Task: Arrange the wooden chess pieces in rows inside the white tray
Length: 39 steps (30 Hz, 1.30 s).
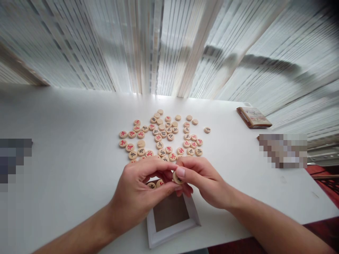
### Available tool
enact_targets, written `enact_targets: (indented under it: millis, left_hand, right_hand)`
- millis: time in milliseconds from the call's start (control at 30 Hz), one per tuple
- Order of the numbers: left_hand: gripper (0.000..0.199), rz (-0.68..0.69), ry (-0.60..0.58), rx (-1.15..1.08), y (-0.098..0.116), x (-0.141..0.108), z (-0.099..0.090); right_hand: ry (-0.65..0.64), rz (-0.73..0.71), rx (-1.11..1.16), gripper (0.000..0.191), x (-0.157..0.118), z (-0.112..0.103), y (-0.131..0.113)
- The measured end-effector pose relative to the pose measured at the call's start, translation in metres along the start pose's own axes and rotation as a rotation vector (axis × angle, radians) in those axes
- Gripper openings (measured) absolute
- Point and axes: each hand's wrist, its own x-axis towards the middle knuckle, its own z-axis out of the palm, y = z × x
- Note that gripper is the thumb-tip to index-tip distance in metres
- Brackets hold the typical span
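Above a white-rimmed open box (173,233), both hands meet around one round wooden Chinese chess piece (177,178). My right hand (205,181) is closed on it, thumb pressed on its face. My left hand (144,183) curves around from the other side, its index fingertip and thumb at the piece's edge. The piece's character is mostly covered. Under the left hand, a few pieces (160,183) lie in the far end of the box, partly hidden; its brown bottom shows nearer me. Beyond the hands, many loose pieces (159,145) with red or black characters are spread out, some blank side up.
The white table (66,148) reaches back to a striped curtain (127,46). A small brown box (253,117) lies at the far right, with a blurred-out item (283,150) in front of it. Another blurred-out object (13,158) is at the left edge.
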Motion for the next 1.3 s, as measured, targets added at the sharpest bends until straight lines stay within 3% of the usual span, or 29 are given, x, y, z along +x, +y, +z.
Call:
enact_targets:
  millis: [300, 533, 733, 933, 1300]
  left_hand:
    - [0.021, -0.061, 0.082, -0.051, -0.0029, -0.0023, -0.0006]
    - [0.028, 0.095, 0.075, 0.076, -0.0020, -0.0026, 0.0002]
    - [0.020, 0.051, 0.051, 0.064, 0.0010, -0.0011, 0.0008]
    - [0.025, 0.063, 0.020, 0.034, 0.0023, -0.0010, 0.0006]
    - [0.020, -0.005, 0.058, -0.044, -0.0006, -0.0031, 0.0000]
  right_hand:
    - [-0.034, 0.038, 0.025, 0.035, -0.0011, 0.0006, -0.0018]
    - [0.024, -0.007, -0.031, 0.042, -0.0009, 0.0045, -0.0003]
    - [-0.017, -0.007, -0.047, 0.045, -0.0018, 0.0021, -0.0040]
    - [0.000, -0.034, -0.089, 0.048, -0.0014, 0.0027, -0.0023]
    - [-0.074, -0.023, -0.036, 0.043, -0.0024, -0.0001, -0.0040]
